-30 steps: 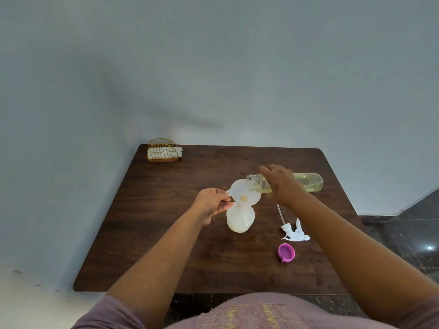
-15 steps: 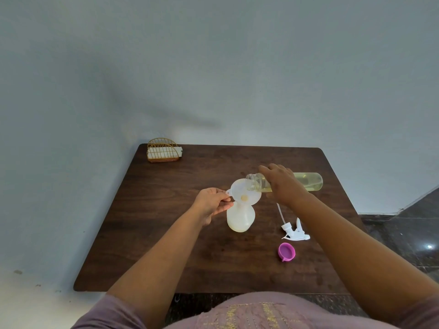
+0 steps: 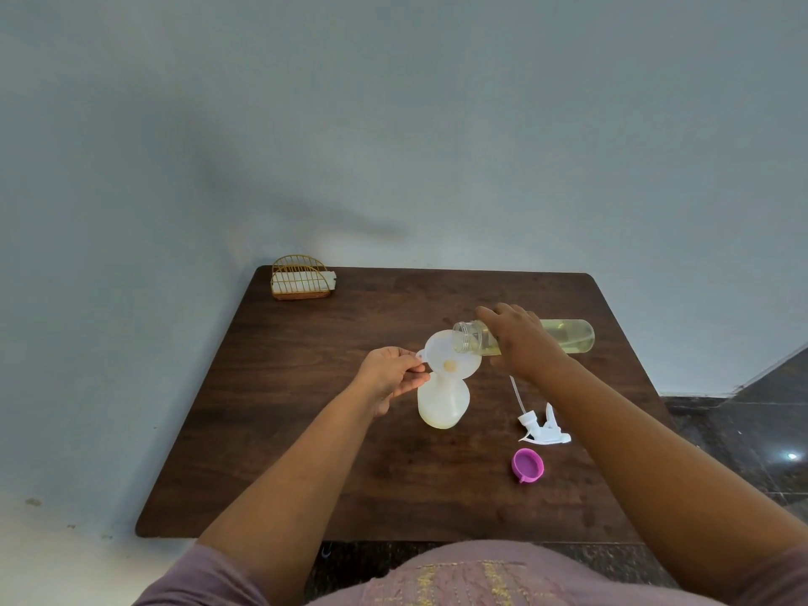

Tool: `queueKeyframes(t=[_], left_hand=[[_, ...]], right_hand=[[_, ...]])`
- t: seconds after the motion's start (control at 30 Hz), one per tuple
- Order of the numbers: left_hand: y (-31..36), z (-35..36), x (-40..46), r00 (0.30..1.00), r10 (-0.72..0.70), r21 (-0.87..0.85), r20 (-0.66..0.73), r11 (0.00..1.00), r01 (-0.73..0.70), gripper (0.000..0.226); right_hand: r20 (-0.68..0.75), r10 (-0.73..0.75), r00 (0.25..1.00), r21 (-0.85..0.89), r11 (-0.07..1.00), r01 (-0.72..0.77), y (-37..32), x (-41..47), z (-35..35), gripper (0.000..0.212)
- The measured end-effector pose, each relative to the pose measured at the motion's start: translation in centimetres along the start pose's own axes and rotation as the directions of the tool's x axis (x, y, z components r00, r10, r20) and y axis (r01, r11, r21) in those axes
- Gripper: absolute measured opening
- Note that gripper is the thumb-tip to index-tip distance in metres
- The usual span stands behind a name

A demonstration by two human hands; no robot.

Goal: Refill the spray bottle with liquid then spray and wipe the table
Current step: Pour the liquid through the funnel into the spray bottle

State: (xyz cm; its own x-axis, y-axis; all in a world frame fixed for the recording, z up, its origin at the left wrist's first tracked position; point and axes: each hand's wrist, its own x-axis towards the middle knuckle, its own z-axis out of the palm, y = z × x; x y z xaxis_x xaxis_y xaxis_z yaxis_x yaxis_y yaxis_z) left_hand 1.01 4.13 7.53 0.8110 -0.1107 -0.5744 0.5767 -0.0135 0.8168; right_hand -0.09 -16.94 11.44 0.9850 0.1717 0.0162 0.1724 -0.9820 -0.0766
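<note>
Head view looks down on a dark brown wooden tabletop point(image 3: 306, 430) set against a pale grey-blue wall point(image 3: 393, 124). Near its middle stands a squat translucent white plastic spray bottle point(image 3: 442, 403) with its top off, and a white plastic funnel point(image 3: 450, 354) sits in its neck, a little yellowish liquid pooled at the funnel's throat. The left hand point(image 3: 391, 374) comes in from 7 o'clock; its fingers point(image 3: 409, 383) are curled, pinching the funnel's small tab at the rim's 9 o'clock side. The right hand point(image 3: 522, 343), reaching in from 4 o'clock, has its fingers wrapped over a clear cylindrical plastic bottle of pale yellow liquid point(image 3: 564, 336), held nearly level with its open threaded mouth just above the funnel's bowl at about 2 o'clock of the rim. Whether liquid is running out cannot be told. At 4 o'clock from the spray bottle, the white trigger sprayer head with its thin dip tube point(image 3: 544, 428) lies on its side, and just nearer to the person lies a small magenta plastic cap point(image 3: 527, 464), open side up. At the far left corner, about 11 o'clock, stands a gold wire holder with something white in it point(image 3: 301, 278).
</note>
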Motion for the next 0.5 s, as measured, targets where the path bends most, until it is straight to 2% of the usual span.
queueKeyframes(t=[0.5], left_hand=[[-0.05,-0.02,-0.04,1.0,-0.005,-0.012,0.006,1.0,0.005,0.007]], right_hand=[[-0.007,0.001,1.0,-0.008,1.0,-0.001,0.04,0.09,0.07,0.059]])
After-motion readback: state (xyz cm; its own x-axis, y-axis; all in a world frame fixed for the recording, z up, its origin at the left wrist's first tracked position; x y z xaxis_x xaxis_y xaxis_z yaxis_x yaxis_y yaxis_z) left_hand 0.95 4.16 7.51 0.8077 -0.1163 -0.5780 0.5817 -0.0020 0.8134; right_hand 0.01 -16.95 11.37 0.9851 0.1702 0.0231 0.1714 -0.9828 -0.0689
